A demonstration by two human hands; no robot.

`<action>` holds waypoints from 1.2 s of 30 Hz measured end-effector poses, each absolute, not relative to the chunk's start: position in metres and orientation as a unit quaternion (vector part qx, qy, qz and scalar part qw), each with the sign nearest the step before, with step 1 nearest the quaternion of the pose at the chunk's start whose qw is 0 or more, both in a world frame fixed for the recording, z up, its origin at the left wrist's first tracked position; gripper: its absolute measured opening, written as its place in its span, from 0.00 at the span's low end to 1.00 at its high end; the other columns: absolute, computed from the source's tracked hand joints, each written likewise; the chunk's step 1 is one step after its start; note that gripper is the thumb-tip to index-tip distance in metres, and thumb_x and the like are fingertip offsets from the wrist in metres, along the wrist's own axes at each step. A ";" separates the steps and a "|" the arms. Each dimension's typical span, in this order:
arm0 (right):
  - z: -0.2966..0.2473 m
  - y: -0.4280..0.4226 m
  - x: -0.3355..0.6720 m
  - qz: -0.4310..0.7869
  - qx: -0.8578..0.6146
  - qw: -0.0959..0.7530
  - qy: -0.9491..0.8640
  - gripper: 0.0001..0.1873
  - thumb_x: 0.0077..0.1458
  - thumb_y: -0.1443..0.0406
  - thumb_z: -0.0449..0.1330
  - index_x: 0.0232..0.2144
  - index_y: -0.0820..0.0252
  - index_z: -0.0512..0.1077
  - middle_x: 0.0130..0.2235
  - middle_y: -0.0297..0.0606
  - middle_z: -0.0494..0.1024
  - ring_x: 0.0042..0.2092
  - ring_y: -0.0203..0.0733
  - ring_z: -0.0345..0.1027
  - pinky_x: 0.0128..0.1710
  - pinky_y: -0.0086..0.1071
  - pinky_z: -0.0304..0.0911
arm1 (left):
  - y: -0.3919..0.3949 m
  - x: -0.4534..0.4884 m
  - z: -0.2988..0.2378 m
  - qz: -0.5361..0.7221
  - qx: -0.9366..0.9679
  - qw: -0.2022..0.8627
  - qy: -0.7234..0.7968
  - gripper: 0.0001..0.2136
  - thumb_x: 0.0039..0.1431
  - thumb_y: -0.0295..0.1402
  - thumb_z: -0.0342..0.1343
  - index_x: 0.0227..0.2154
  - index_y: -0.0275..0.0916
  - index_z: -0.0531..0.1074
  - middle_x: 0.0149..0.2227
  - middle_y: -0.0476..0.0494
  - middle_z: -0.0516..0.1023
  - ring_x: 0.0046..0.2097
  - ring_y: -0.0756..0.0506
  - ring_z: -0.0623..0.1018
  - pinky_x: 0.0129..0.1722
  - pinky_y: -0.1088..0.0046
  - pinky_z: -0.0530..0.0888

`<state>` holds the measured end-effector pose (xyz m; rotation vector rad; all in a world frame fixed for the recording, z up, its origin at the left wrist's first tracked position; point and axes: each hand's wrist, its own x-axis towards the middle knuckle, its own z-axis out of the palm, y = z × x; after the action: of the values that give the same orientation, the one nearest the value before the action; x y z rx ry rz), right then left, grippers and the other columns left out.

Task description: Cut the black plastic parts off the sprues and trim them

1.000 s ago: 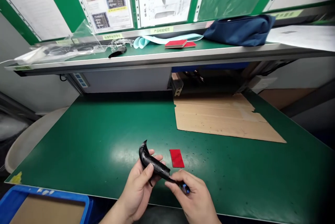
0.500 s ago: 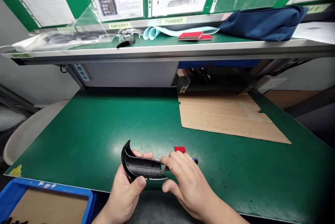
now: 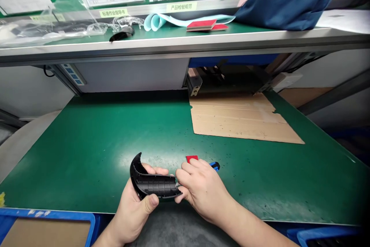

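- Left of your left hand [image 3: 131, 210], at the near edge of the green bench mat [image 3: 86, 143], there is a blue tray [image 3: 46, 213] with brown cardboard inside it.
- In your left hand, the fingers are curved behind a curved black plastic part [image 3: 153, 183] and the thumb is pressing on its ribbed face, so the hand is cupping it. The part is above the bench mat, and it is not lying on the mat.
- Your right hand [image 3: 204, 187] is just right of the left hand. Its fingers and thumb are pressed together on the right end of the part, in a pinch. A small pale piece shows at this end, but it is too small to tell what it is.
- Just past the fingertips of your right hand, a red pad [image 3: 192, 158] lies on the mat, partly hidden by the hand. A small blue-and-black object [image 3: 214, 166] lies beside it.
- Farther ahead of your right hand, a cardboard sheet [image 3: 243, 120] lies flat on the mat.
- Right of your right hand, at the near edge of the bench, there is a second blue tray [image 3: 326, 232].
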<state>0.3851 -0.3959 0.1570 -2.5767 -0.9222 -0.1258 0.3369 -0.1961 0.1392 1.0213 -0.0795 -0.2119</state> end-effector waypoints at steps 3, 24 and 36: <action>0.154 -0.398 0.387 0.051 -0.876 0.308 -0.369 0.33 0.57 0.40 0.33 0.23 0.58 0.59 0.23 0.31 0.65 0.26 0.35 0.52 0.28 0.32 0.45 | -0.197 0.337 0.140 -0.108 0.478 0.870 -0.041 0.16 0.57 0.32 0.58 0.48 0.46 0.64 0.50 0.44 0.70 0.51 0.42 0.72 0.53 0.63 0.68; 0.150 -0.389 0.390 0.258 -0.696 0.574 -0.345 0.30 0.56 0.39 0.38 0.23 0.57 0.54 0.24 0.28 0.54 0.25 0.33 0.47 0.26 0.29 0.46 | -0.208 0.331 0.139 -0.070 0.357 0.932 0.016 0.15 0.54 0.31 0.61 0.44 0.48 0.67 0.47 0.48 0.74 0.52 0.42 0.73 0.54 0.65 0.68; 0.131 -0.368 0.373 -0.109 -0.814 0.383 -0.423 0.17 0.57 0.59 0.60 0.47 0.57 0.68 0.24 0.30 0.67 0.26 0.35 0.54 0.28 0.32 0.45 | -0.225 0.342 0.148 -0.038 0.304 0.932 0.195 0.23 0.55 0.31 0.60 0.53 0.45 0.63 0.55 0.40 0.70 0.56 0.40 0.70 0.61 0.56 0.60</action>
<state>0.3727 -0.3678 0.1314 -2.0749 -1.0784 -0.2771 0.3415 -0.2246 0.1481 0.6213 0.3991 -0.0769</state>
